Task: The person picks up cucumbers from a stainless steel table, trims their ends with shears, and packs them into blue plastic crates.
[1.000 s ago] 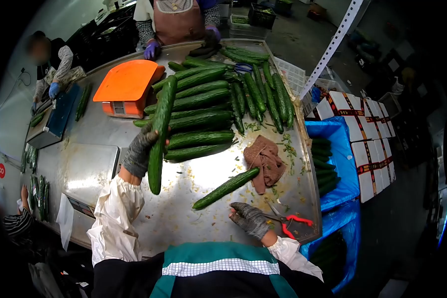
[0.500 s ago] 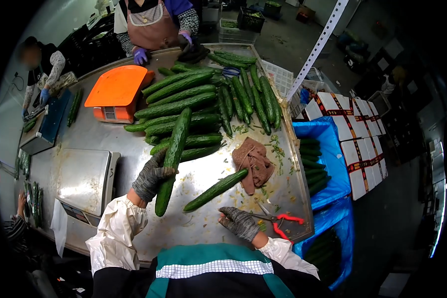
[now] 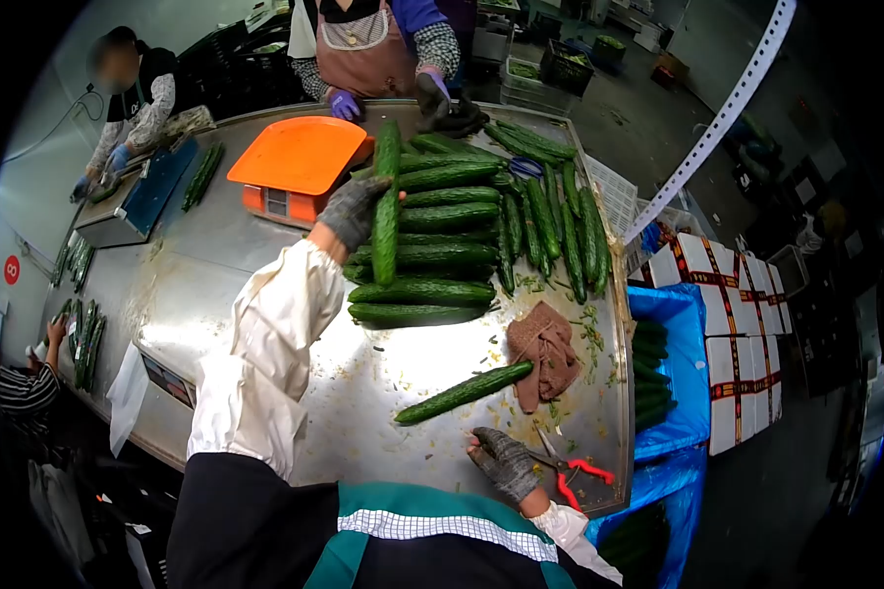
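Observation:
My left hand (image 3: pixel 356 211), in a grey knit glove, is closed around a long cucumber (image 3: pixel 386 236) and holds it upright in view over the left end of the cucumber pile (image 3: pixel 442 253). My right hand (image 3: pixel 506 464), gloved the same way, rests low over the metal table with its fingers stretched out and nothing in them. Beside it lie red-handled scissors (image 3: pixel 572 473). A single cucumber (image 3: pixel 462 395) lies farther up the table, its right tip touching a crumpled brown cloth (image 3: pixel 545 353).
An orange scale (image 3: pixel 300 157) stands left of the pile. Blue-lined crates (image 3: pixel 692 383) with cucumbers stand past the right edge, near white boxes (image 3: pixel 742 363). A metal post (image 3: pixel 717 118) rises there. Co-workers stand at the far side and left; one wears purple gloves (image 3: pixel 344 104).
My left hand has moved forward with the cucumber, from the near table to the pile. My right hand stays beside the scissors. The whole view has shifted somewhat.

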Available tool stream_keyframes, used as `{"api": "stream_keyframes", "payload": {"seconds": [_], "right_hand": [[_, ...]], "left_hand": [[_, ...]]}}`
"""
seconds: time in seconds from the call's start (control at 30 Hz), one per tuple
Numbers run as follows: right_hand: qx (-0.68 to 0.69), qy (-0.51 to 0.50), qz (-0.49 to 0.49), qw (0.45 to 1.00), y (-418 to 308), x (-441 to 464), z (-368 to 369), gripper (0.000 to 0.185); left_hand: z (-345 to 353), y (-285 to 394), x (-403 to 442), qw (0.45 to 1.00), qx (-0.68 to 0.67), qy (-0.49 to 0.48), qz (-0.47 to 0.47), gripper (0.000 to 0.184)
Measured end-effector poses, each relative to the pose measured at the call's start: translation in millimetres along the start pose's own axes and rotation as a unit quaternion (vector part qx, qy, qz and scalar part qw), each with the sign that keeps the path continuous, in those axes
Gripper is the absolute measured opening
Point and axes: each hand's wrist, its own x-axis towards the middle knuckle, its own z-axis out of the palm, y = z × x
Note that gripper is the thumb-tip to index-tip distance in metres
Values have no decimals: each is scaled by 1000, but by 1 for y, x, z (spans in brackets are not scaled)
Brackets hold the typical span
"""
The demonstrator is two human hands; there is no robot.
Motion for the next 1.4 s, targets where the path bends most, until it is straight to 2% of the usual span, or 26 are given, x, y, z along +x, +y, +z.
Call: {"api": "stream_keyframes", "payload": {"seconds": [0.1, 0.2, 0.23, 0.3, 0.4, 0.5, 0.57, 0.63, 0.7, 0.73, 0.77, 0.8, 0.83, 0.87, 0.9, 0.93, 0.97, 1.0, 1.03, 1.07, 1.1, 1.13, 1.17, 1.23, 1.3, 1.4], "right_hand": [[8, 11, 14, 1000, 8, -1, 2, 36], [3, 21, 8, 1000, 7, -3, 0, 36], [2, 26, 11, 1000, 6, -4, -1, 36], [34, 7, 50, 998, 3, -4, -1, 33], [26, 4, 62, 998, 0, -4, -2, 32], [-18, 26, 20, 999, 8, -3, 2, 34], [-6, 19, 25, 999, 9, -2, 3, 34], [5, 14, 31, 999, 10, -1, 5, 34], [52, 16, 45, 997, 13, -1, 8, 33], [52, 17, 43, 998, 12, -1, 8, 33], [51, 13, 45, 998, 11, -1, 8, 33], [49, 10, 47, 998, 10, -1, 8, 33], [49, 9, 45, 998, 9, -1, 7, 33], [29, 8, 31, 999, 8, -1, 7, 33], [10, 6, 18, 1000, 7, -1, 6, 33], [10, 6, 17, 1000, 6, -2, 6, 33], [16, 8, 16, 1000, 4, -3, 6, 34], [21, 10, 15, 1000, 2, -4, 5, 34], [20, 12, 14, 1000, -1, -5, 4, 34], [2, 12, 8, 1000, -6, -6, 3, 34], [-17, 12, 1, 1000, -10, -7, 2, 34], [-18, 13, 0, 1000, -14, -8, 1, 34], [-29, 18, -2, 999, -17, -10, 0, 34], [-40, 24, -3, 999, -19, -15, 1, 34], [-28, 27, -3, 999, -15, -21, 3, 34], [-41, 48, 4, 998, -21, -34, 0, 34]], "left_hand": [[-1, 3, 30, 1000, -27, -12, -1, 25], [14, 11, 53, 993, -19, 90, -80, 17], [17, 10, 60, 993, -20, 85, -83, 17], [21, 8, 71, 990, -28, 125, -57, 17], [21, 7, 79, 991, 34, 123, -32, 20], [14, 10, 84, 988, 88, 122, 23, 25], [22, 16, 82, 985, 105, 126, 56, 30], [35, 25, 77, 928, 324, 185, 15, 39], [43, 29, 58, 853, 495, 162, 31, 42], [55, 27, 43, 917, 352, 187, 30, 37], [61, 23, 30, 957, 199, 208, 29, 33], [40, 11, 28, 987, 130, 86, 26, 27], [57, 5, 2, 994, 71, 87, -11, 22], [56, -10, -9, 997, -3, 33, -69, 22], [60, -23, -30, 990, 109, 27, -82, 21], [55, -39, -42, 979, 145, -23, -139, 23], [53, -55, -62, 968, 181, -103, -137, 24], [42, -78, -73, 921, 340, -178, -68, 26], [30, -101, -83, 845, 482, -229, 21, 29], [44, -107, -115, 896, 373, -148, -192, 30], [30, -134, -126, 860, 453, -203, -122, 35], [38, -133, -147, 774, 590, -228, -31, 40], [54, -132, -163, 746, 625, -204, -101, 43], [59, -143, -181, 624, 738, -251, -64, 58], [50, -162, -203, 532, 802, -268, 48, 67], [45, -177, -220, 513, 816, -248, 95, 69]]}}
